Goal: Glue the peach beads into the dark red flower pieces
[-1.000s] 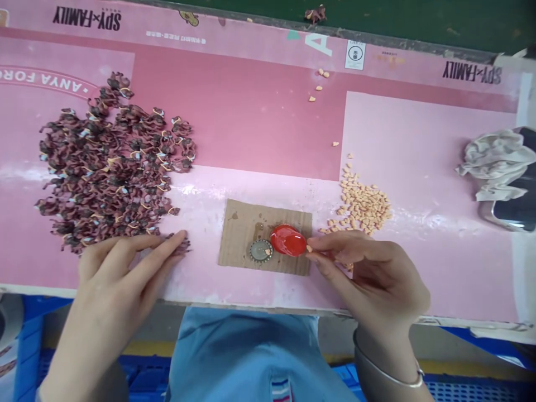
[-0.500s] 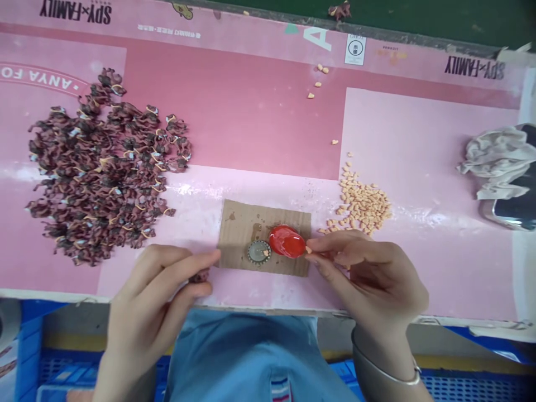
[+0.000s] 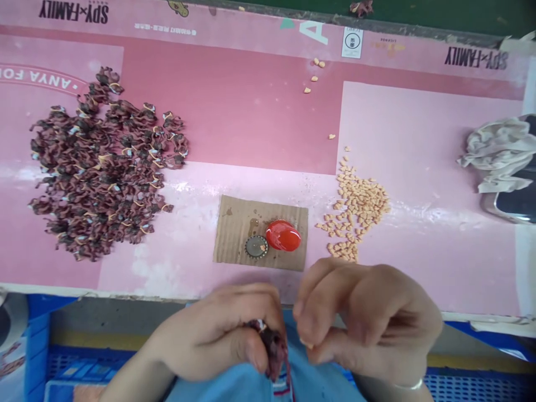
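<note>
My left hand (image 3: 226, 329) is closed around a small dark maroon figurine (image 3: 274, 349), held over the table's near edge in front of my body. Beside it, a little to the right, my right hand (image 3: 372, 318) pinches a tiny beige piece (image 3: 308, 343) between thumb and forefinger; it is mostly covered by the fingertips. The two hands are close but apart. Beyond them a piece of cardboard (image 3: 232, 229) bears a glossy red oval cap or cup (image 3: 283, 235) and an upturned bottle cap (image 3: 253, 247) with a small beige bit in it.
A large heap of similar maroon figurines (image 3: 104, 167) covers the left of the pink table (image 3: 234, 106). Beige pieces (image 3: 362, 201) lie piled right of the cardboard, with several strays farther back. At the right edge a crumpled cloth (image 3: 498, 151) rests on a dark, metal-rimmed object (image 3: 513, 205).
Both hands have drawn back toward my body and closer together. The right one has left the red cap with the beige piece; the left has brought the figurine from beside the cardboard.
</note>
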Demonstrator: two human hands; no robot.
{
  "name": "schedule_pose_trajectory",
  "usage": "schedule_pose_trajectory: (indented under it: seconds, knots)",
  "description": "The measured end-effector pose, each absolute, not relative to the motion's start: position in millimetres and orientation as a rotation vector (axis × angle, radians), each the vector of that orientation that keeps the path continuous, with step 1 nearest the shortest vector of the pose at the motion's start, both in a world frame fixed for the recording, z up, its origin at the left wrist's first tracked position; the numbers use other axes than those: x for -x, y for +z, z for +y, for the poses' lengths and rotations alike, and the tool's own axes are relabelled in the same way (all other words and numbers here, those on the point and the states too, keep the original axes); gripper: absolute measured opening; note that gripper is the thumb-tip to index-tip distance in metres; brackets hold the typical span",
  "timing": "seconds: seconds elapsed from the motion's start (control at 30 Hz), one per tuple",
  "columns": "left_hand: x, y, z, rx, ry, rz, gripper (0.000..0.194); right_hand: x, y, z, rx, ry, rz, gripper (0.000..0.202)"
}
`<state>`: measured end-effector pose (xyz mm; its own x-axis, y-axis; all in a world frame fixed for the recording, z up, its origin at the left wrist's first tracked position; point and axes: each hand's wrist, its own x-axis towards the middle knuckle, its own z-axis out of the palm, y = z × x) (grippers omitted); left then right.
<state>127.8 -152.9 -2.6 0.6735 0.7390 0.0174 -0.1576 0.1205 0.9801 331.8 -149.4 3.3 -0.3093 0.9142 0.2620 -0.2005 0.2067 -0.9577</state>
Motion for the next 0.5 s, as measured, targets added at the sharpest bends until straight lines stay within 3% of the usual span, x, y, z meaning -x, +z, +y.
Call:
schedule_pose_trajectory:
  seconds: [0.27,0.5]
  knots:
    - [-127,-12,-162,-1.113,0.698,0.475,0.043,-324,0,-148,0.621,1.577,-1.342,0.027]
    - [-127,-9,-165,-0.978,0.621,0.453,0.048,-325,-1,-142,0.583,1.534,-1.446,0.025]
